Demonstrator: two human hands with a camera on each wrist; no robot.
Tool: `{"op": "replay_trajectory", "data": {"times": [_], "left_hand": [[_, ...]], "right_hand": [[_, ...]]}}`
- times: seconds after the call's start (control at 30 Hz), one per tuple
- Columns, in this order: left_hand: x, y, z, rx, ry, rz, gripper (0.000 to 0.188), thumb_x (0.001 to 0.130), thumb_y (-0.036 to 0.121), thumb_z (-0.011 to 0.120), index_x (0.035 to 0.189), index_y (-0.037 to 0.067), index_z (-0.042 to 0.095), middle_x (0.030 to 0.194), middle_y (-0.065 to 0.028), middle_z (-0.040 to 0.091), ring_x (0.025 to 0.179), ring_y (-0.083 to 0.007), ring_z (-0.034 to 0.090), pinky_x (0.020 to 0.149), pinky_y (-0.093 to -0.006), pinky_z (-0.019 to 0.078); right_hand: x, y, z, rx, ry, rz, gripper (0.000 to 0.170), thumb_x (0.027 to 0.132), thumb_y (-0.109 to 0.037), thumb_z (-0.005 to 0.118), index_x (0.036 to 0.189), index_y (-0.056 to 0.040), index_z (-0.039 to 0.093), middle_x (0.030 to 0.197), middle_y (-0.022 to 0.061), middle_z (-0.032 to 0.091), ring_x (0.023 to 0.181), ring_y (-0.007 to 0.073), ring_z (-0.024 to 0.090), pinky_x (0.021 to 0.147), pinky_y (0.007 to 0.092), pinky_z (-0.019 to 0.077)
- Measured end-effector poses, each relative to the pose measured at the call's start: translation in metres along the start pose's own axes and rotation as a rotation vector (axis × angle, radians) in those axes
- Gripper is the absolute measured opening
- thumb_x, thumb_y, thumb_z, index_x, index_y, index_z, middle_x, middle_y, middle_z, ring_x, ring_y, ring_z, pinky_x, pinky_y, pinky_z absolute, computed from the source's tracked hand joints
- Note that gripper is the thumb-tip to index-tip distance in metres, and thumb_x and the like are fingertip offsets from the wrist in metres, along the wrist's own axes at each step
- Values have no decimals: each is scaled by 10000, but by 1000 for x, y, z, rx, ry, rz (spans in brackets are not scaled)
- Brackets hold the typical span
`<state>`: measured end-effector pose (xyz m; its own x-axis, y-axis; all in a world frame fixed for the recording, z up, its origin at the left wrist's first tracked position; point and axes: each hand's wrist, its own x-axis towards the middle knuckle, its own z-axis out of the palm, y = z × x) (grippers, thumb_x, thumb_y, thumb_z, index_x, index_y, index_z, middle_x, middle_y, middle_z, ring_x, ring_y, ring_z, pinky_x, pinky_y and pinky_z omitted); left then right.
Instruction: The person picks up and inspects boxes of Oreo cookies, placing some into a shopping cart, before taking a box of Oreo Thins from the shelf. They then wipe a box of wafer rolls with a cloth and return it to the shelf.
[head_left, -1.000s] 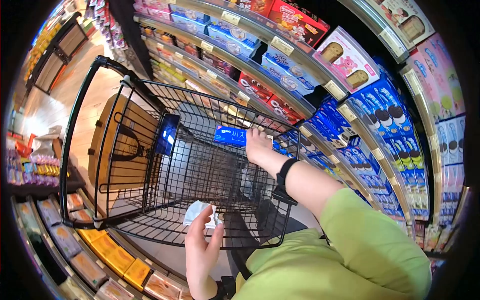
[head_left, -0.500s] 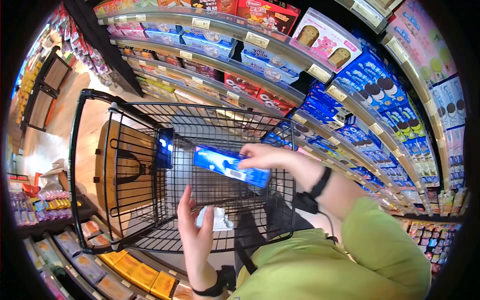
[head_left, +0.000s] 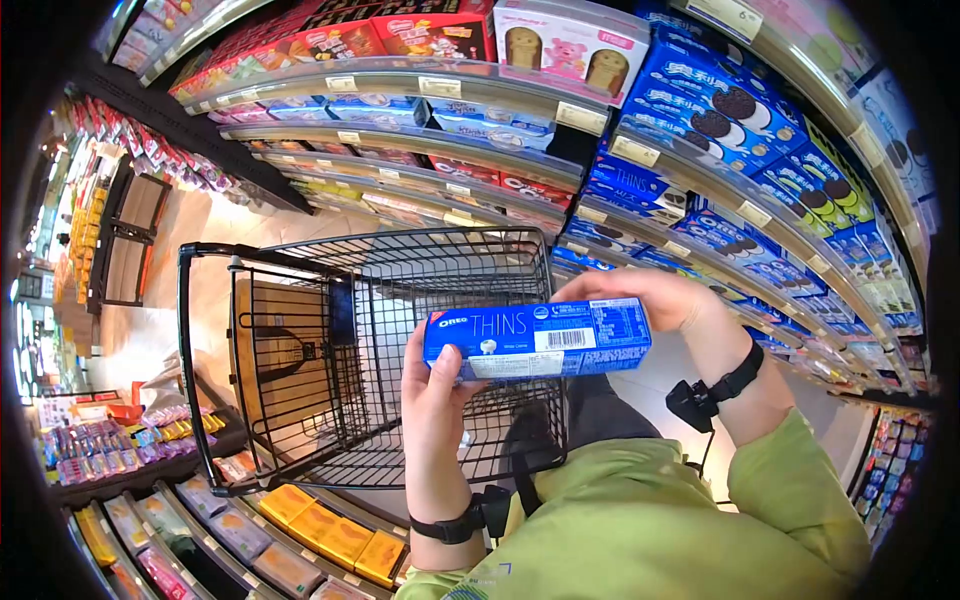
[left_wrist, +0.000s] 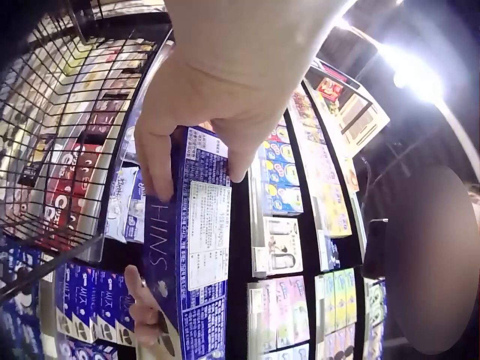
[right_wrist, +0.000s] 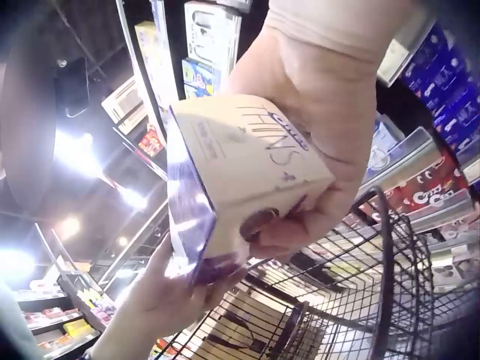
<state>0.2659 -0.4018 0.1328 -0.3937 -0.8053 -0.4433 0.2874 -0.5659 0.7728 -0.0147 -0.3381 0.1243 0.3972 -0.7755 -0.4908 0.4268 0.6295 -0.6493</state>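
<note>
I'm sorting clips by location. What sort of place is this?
Most likely a supermarket or similar shop: there's a wire shopping cart, shelves stacked with packaged snacks and price tags along the shelf edges. A boxed pack of Oreo Thins is being held.

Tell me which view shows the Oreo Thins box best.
The head view: the Oreo Thins box shows nearly full length, name and barcode clear. The left wrist view shows two long sides, cut off below; the right wrist, mainly its end.
</note>
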Motion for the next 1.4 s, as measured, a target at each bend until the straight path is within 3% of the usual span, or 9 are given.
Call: {"op": "replay_trajectory", "data": {"times": [0.07, 0.23, 0.5, 0.67, 0.8, 0.87, 0.97, 1.13, 1.4], "left_hand": [[2, -8, 10, -36, -28, 114, 503, 907, 121, 570, 1365, 54, 374, 1152, -100, 560, 894, -174, 640, 709, -256, 578], [6, -13, 40, -215, -238, 279, 790, 626, -120, 563, 1365, 76, 364, 1264, -139, 482, 1185, -291, 497, 1017, -447, 412], [19, -29, 78, -45, -244, 419, 726, 612, -177, 569, 1263, 122, 451, 1370, -109, 428, 1258, -271, 433, 1021, -408, 404], [30, -49, 93, 60, -171, 381, 705, 656, -189, 564, 1286, 116, 481, 1342, -89, 424, 1230, -207, 441, 1009, -363, 409], [58, -78, 95, 981, -63, 725, 646, 701, -55, 605, 1324, 78, 496, 1163, -128, 488, 1084, -255, 491, 924, -355, 417], [67, -92, 114, 973, -87, 547, 633, 697, -10, 619, 1314, 54, 492, 1164, -152, 504, 1064, -283, 502, 917, -366, 420], [103, -127, 119, 1067, -123, 511, 639, 710, 18, 608, 1332, 36, 464, 1191, -171, 537, 989, -277, 546, 871, -352, 447], [164, -173, 147, 835, -145, 335, 651, 728, -17, 572, 1362, 17, 425, 1232, -134, 537, 919, -210, 555, 805, -310, 466], [216, -175, 191, 491, -157, 343, 721, 725, -114, 506, 1416, 24, 353, 1230, -92, 527, 904, -131, 535, 830, -248, 442]], "right_hand": [[-20, -6, -10, 84, 112, -11, 473, 946, -395, 522, 1238, -23, 557, 1173, 61, 630, 1054, 123, 601, 910, 290, 477], [-58, 1, -32, 142, 58, 76, 490, 932, -411, 539, 1203, -3, 520, 1014, 145, 649, 698, 266, 674, 558, 334, 567], [-88, -5, -56, 2, 115, -226, 592, 889, -268, 644, 1342, -31, 345, 1079, 121, 568, 753, 184, 629, 605, 295, 554], [-102, -3, -77, -24, 218, -275, 771, 821, -246, 715, 1413, -43, 264, 1192, 100, 515, 986, 185, 564, 754, 324, 502], [-92, 34, -126, -257, 453, -344, 741, 769, -142, 734, 1370, -68, 307, 1190, 68, 495, 1059, 161, 501, 858, 312, 458], [-90, 49, -140, -179, 506, -313, 739, 724, -89, 748, 1338, -73, 337, 1176, 74, 494, 1075, 183, 496, 889, 316, 443], [-83, 73, -168, -634, 963, -346, 725, 698, -58, 756, 1317, -74, 379, 1166, 145, 490, 1068, 258, 526, 903, 336, 454], [-63, 80, -204, -591, 1169, -432, 689, 706, -24, 724, 1313, -102, 407, 1198, 200, 468, 1029, 298, 570, 874, 369, 485], [-27, 81, -247, -625, 1323, -608, 569, 837, 56, 541, 1349, -76, 330, 997, 120, 575, 785, 154, 610, 685, 296, 524]]}}
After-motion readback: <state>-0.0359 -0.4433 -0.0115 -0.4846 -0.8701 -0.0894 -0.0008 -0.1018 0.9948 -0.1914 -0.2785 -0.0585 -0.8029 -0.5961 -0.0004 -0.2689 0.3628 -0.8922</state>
